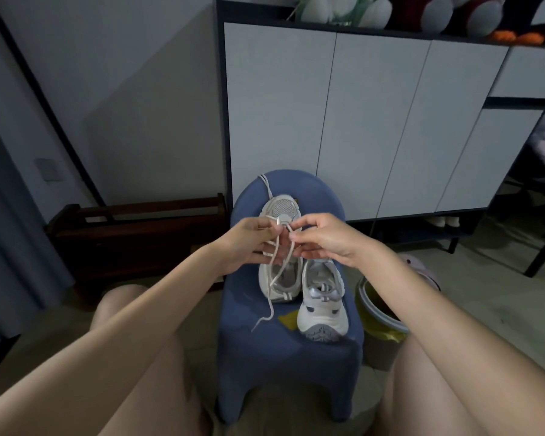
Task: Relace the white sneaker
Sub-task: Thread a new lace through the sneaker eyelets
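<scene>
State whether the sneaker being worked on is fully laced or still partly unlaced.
Partly unlaced. The lace hangs loose from both hands over the open sneaker, its free end trailing onto the blue stool.

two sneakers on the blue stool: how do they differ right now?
The left sneaker points toe away, and both hands, left hand and right hand, work its loose lace. The right sneaker points the opposite way, grey sole tip toward the camera, untouched. Both are white and lie side by side on the stool.
</scene>
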